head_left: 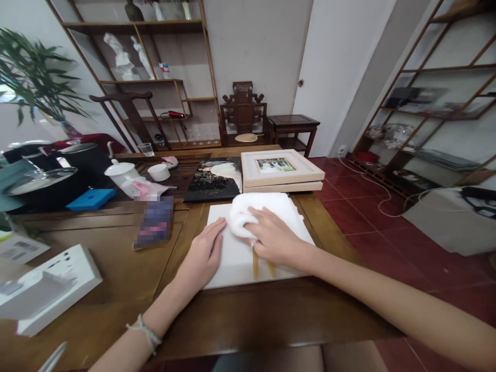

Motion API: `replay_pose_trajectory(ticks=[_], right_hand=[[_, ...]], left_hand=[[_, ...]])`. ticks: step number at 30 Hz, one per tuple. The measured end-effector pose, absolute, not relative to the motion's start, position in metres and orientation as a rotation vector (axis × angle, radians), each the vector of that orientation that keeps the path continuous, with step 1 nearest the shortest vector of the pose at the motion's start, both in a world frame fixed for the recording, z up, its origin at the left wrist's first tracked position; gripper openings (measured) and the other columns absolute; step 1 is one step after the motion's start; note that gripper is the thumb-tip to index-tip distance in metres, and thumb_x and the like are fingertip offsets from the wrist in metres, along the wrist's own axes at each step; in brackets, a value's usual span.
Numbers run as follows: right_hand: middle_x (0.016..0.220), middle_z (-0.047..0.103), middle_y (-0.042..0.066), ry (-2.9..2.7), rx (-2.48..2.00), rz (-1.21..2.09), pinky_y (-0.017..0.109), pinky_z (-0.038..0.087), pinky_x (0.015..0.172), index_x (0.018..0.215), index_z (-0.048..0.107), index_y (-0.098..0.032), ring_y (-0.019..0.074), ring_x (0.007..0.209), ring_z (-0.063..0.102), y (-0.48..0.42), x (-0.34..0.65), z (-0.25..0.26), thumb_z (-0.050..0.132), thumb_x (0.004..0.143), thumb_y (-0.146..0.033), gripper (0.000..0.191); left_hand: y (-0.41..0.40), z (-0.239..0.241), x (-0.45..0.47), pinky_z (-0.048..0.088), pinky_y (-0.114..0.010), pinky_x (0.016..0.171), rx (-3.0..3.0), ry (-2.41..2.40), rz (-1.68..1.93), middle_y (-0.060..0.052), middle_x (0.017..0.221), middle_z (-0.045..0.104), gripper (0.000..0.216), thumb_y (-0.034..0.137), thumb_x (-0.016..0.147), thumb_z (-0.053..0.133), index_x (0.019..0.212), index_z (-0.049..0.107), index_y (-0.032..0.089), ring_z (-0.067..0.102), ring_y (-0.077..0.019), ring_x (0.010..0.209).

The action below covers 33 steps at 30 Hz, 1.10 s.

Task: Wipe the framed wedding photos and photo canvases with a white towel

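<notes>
A flat white panel [228,271] lies on the wooden table in front of me. My left hand [203,256] rests along its left edge, fingers stretched out and holding nothing. On the panel's upper part, a bunched white cloth [253,204] is pressed down under my right hand [275,237], whose fingers curl into its folds. Two yellowish strips [255,264] show on the panel just below that hand; what they are I cannot tell. The cloth and right hand hide part of the panel.
Behind the panel are stacked picture frames [282,181] and a dark glossy picture [213,181]. Leftward on the table [116,279] stand a white box [58,289], a blue block [91,199], a white cup [158,172] and a black pot [44,188]. Red floor tiles lie right.
</notes>
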State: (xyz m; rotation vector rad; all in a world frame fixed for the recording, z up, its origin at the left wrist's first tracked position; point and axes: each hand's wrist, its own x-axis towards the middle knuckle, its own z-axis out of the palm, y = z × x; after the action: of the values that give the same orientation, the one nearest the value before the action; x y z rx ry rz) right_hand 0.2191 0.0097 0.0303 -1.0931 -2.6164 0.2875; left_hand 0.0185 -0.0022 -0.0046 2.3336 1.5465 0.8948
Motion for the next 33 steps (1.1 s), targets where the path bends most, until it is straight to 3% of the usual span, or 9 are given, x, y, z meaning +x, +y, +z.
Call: replay_pose_trajectory(ticks=[3, 7, 14, 19, 24, 33], right_hand=[[0.135, 0.049, 0.013, -2.626, -1.169, 0.208, 0.055, 0.019, 0.106, 0.116, 0.06, -0.016, 0.0316, 0.132, 0.029, 0.027, 0.206, 0.03, 0.045, 0.085, -0.019, 0.034], [0.14, 0.041, 0.013, -2.805, -0.951, 0.093, 0.057, 0.014, 0.106, 0.105, 0.066, -0.016, 0.0343, 0.134, 0.023, 0.015, 0.196, 0.031, 0.051, 0.082, -0.021, 0.028], [0.134, 0.049, 0.012, -2.957, -0.461, 0.2, 0.051, 0.017, 0.108, 0.092, 0.068, -0.016, 0.0306, 0.129, 0.032, -0.04, 0.218, 0.047, 0.056, 0.078, -0.025, 0.021], [0.113, 0.063, 0.011, -2.9, -0.687, 0.404, 0.043, 0.022, 0.107, 0.095, 0.067, -0.018, 0.0244, 0.12, 0.045, -0.035, 0.238, 0.062, 0.054, 0.081, -0.024, 0.02], [0.108, 0.063, 0.013, -2.674, -1.084, 0.401, 0.041, 0.038, 0.091, 0.101, 0.064, -0.017, 0.0286, 0.106, 0.053, 0.007, 0.244, 0.056, 0.04, 0.092, -0.037, 0.032], [0.101, 0.065, 0.009, -2.671, -1.02, 0.233, 0.035, 0.036, 0.083, 0.101, 0.062, -0.019, 0.025, 0.097, 0.056, 0.05, 0.185, 0.05, 0.039, 0.093, -0.029, 0.026]], left_hand=[[-0.004, -0.002, 0.019, 0.037, -0.038, 0.105, 2.339, 1.535, 1.057, -0.016, 0.127, 0.056, 0.04, 0.026, 0.091, 0.035, 0.12, 0.055, 0.007, 0.05, -0.0222, 0.121], [-0.006, 0.001, 0.019, 0.035, -0.038, 0.106, 2.263, 1.563, 1.207, -0.015, 0.133, 0.051, 0.043, 0.028, 0.093, 0.033, 0.129, 0.045, 0.007, 0.045, -0.021, 0.125], [-0.007, 0.001, 0.02, 0.036, -0.038, 0.105, 2.212, 1.563, 1.18, -0.013, 0.131, 0.054, 0.045, 0.032, 0.094, 0.028, 0.127, 0.049, 0.009, 0.048, -0.0214, 0.123], [-0.005, -0.002, 0.02, 0.041, -0.04, 0.101, 2.256, 1.588, 1.008, -0.014, 0.124, 0.06, 0.043, 0.032, 0.092, 0.032, 0.119, 0.057, 0.009, 0.055, -0.023, 0.116], [-0.002, -0.008, 0.02, 0.039, -0.042, 0.103, 2.28, 1.571, 0.935, -0.014, 0.121, 0.062, 0.035, 0.029, 0.088, 0.042, 0.108, 0.065, 0.01, 0.053, -0.025, 0.118], [-0.004, 0.0, 0.022, 0.046, -0.04, 0.095, 2.331, 1.564, 0.917, -0.011, 0.113, 0.067, 0.03, 0.024, 0.087, 0.043, 0.105, 0.065, 0.015, 0.06, -0.0245, 0.107]])
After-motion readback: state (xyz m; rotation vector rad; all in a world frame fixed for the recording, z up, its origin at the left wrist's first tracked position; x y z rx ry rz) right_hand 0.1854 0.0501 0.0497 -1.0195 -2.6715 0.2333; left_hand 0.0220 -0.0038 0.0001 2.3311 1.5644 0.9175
